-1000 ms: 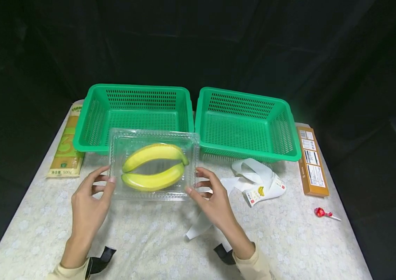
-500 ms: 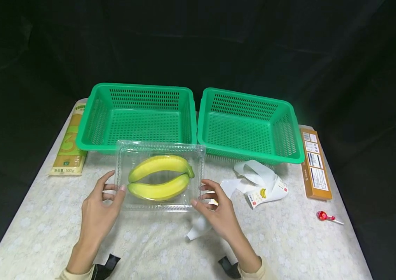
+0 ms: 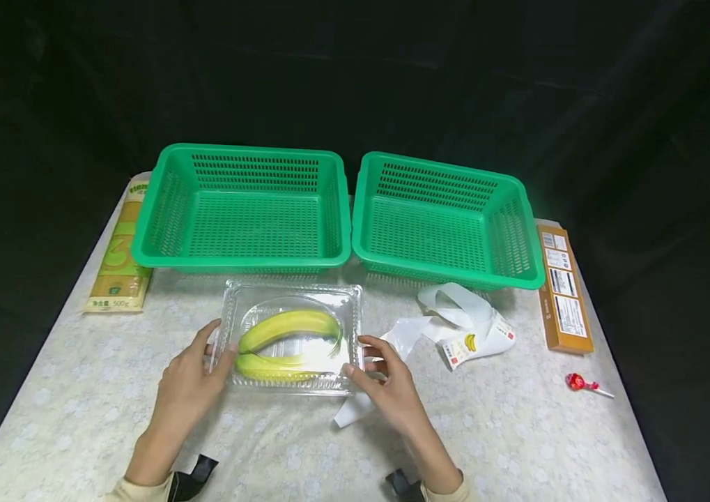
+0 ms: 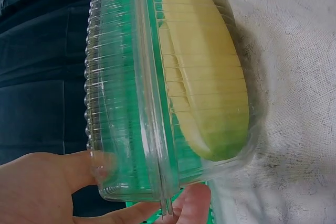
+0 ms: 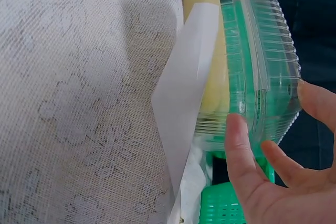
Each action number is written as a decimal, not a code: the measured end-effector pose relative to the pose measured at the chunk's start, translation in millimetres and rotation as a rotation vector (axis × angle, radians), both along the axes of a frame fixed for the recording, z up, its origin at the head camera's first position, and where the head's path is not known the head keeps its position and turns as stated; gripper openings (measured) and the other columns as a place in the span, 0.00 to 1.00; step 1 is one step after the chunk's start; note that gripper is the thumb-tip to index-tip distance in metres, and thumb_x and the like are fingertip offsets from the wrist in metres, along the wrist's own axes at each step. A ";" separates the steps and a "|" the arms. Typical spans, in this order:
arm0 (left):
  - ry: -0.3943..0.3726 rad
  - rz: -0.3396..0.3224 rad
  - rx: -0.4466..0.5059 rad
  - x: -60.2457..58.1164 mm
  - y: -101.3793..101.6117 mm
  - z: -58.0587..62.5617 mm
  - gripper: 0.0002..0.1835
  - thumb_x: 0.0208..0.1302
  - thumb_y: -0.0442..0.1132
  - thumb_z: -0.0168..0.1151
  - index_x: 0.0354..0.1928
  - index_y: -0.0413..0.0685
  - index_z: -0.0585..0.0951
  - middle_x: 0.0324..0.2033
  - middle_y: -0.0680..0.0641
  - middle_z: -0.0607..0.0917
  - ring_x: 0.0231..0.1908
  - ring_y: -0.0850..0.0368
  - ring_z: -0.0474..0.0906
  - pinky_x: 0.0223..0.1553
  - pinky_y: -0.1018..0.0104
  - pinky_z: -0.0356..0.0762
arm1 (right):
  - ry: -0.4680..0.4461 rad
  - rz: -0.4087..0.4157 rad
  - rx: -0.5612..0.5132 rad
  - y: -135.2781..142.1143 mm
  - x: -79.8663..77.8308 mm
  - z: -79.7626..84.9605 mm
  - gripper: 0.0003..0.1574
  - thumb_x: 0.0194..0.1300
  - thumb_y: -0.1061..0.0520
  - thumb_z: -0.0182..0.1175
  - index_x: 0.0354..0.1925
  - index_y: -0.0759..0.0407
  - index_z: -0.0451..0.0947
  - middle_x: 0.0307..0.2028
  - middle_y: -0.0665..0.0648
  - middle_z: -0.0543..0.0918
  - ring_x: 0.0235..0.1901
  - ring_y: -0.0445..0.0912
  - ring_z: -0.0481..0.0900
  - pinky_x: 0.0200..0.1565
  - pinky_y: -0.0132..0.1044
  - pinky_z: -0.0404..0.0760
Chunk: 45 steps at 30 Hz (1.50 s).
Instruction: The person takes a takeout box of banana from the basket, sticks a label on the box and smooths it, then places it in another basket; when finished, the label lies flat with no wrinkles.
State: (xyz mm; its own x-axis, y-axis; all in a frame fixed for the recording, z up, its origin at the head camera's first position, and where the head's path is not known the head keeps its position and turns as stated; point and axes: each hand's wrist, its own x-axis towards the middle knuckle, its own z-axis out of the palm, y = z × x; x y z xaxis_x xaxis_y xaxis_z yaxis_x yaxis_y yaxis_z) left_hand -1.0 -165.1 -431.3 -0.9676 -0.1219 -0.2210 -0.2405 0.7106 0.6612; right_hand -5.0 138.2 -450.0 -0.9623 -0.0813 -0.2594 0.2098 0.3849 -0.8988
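A clear plastic clamshell box (image 3: 355, 314), lid closed, sits low at the table's middle with two bananas (image 3: 292, 323) inside. Glare hides part of the front banana. My left hand (image 3: 187, 387) grips its left end, thumb on top and fingers at the side. At the right end my right hand (image 3: 394, 390) holds it likewise, its fingertips against lid and wall in the right wrist view. From the left wrist view the box bottom appears down on the cloth. A white paper band (image 5: 181, 85) with a printed banana picture lies curled beside the box and my right hand.
Two green baskets (image 3: 242, 263) (image 3: 449, 275) stand side by side behind the box. Left of them lies a yellow-green 500g food packet (image 3: 119, 254). At the right edge are an orange carton (image 3: 564, 293) and a red lollipop (image 3: 575, 381). A patterned cloth covers the table.
Both hands have lowered the box with the bananas, drawing it away from the left basket's front and down toward the tabletop. The baskets and paper band stay in place.
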 end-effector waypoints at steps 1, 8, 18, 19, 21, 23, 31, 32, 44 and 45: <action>-0.001 0.002 0.000 -0.3 0.0 0.0 0.32 0.74 0.52 0.55 0.75 0.47 0.65 0.49 0.34 0.83 0.34 0.48 0.78 0.27 0.62 0.70 | -0.007 0.001 -0.006 -0.2 -0.2 -0.2 0.34 0.64 0.49 0.69 0.67 0.46 0.71 0.56 0.59 0.77 0.47 0.47 0.78 0.48 0.40 0.79; 0.001 0.010 0.003 -2.0 0.3 -1.2 0.32 0.74 0.52 0.54 0.75 0.47 0.64 0.49 0.34 0.83 0.35 0.48 0.79 0.30 0.61 0.71 | -0.006 0.003 -0.025 0.1 -2.0 -1.0 0.35 0.64 0.50 0.69 0.67 0.49 0.71 0.55 0.61 0.77 0.47 0.47 0.77 0.41 0.34 0.78; 0.029 0.033 0.014 -7.4 4.2 -3.2 0.32 0.75 0.52 0.53 0.75 0.48 0.64 0.49 0.35 0.84 0.36 0.48 0.79 0.32 0.59 0.71 | 0.020 0.003 -0.008 -1.2 -8.7 -0.5 0.33 0.66 0.50 0.68 0.67 0.48 0.71 0.55 0.61 0.78 0.47 0.47 0.77 0.43 0.36 0.77; 0.036 0.040 0.017 -8.8 5.1 -4.2 0.32 0.74 0.52 0.53 0.75 0.48 0.65 0.48 0.36 0.84 0.34 0.48 0.78 0.32 0.60 0.70 | 0.019 -0.001 -0.005 -1.4 -10.3 -0.9 0.33 0.66 0.50 0.68 0.67 0.47 0.71 0.55 0.61 0.78 0.47 0.47 0.77 0.43 0.36 0.77; 0.051 0.054 0.023 -12.1 7.1 -6.6 0.32 0.74 0.51 0.54 0.75 0.48 0.65 0.48 0.36 0.84 0.32 0.50 0.77 0.32 0.61 0.69 | 0.026 -0.008 -0.005 -1.8 -13.5 -1.9 0.33 0.66 0.50 0.67 0.67 0.48 0.71 0.55 0.61 0.79 0.47 0.48 0.77 0.44 0.36 0.77; 0.057 0.068 0.030 -15.7 9.1 -8.7 0.31 0.74 0.51 0.54 0.75 0.49 0.65 0.48 0.36 0.84 0.30 0.50 0.75 0.31 0.61 0.68 | 0.029 -0.013 -0.012 -2.8 -16.6 -3.3 0.32 0.67 0.50 0.66 0.67 0.49 0.71 0.56 0.61 0.78 0.48 0.49 0.77 0.44 0.36 0.78; 0.069 0.106 0.062 -24.1 15.0 -13.8 0.33 0.74 0.52 0.53 0.76 0.48 0.64 0.49 0.36 0.83 0.28 0.50 0.72 0.30 0.61 0.67 | 0.077 -0.037 -0.083 -9.9 -26.1 -7.9 0.28 0.75 0.50 0.58 0.68 0.54 0.69 0.59 0.64 0.74 0.50 0.53 0.77 0.42 0.36 0.87; 0.073 0.109 0.065 -24.5 15.3 -14.5 0.33 0.75 0.53 0.53 0.76 0.48 0.64 0.48 0.36 0.83 0.28 0.50 0.72 0.30 0.61 0.67 | 0.079 -0.045 -0.086 -10.3 -26.6 -8.2 0.28 0.74 0.50 0.58 0.68 0.54 0.69 0.59 0.64 0.74 0.50 0.52 0.77 0.42 0.36 0.87; 0.089 0.111 0.071 -27.5 16.5 -19.8 0.33 0.76 0.52 0.51 0.76 0.45 0.63 0.47 0.36 0.82 0.31 0.48 0.72 0.33 0.61 0.67 | 0.078 -0.061 -0.099 -11.4 -27.8 -10.6 0.28 0.74 0.49 0.58 0.68 0.53 0.69 0.60 0.64 0.73 0.52 0.54 0.77 0.43 0.35 0.87; 0.092 0.110 0.073 -27.7 16.5 -19.9 0.33 0.76 0.52 0.51 0.76 0.44 0.63 0.47 0.36 0.82 0.31 0.48 0.72 0.32 0.61 0.67 | 0.079 -0.060 -0.100 -11.3 -27.9 -10.7 0.28 0.74 0.49 0.58 0.68 0.53 0.69 0.60 0.64 0.73 0.52 0.54 0.77 0.43 0.34 0.87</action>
State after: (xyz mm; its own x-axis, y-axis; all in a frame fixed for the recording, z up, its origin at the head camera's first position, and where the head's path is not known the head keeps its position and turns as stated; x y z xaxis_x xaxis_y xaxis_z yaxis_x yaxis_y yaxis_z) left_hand -28.7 -148.5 -451.2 -0.9658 -0.2152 -0.1446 -0.2507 0.6323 0.7331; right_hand -32.8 126.9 -460.7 -0.9833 -0.0445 -0.1763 0.1571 0.2811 -0.9467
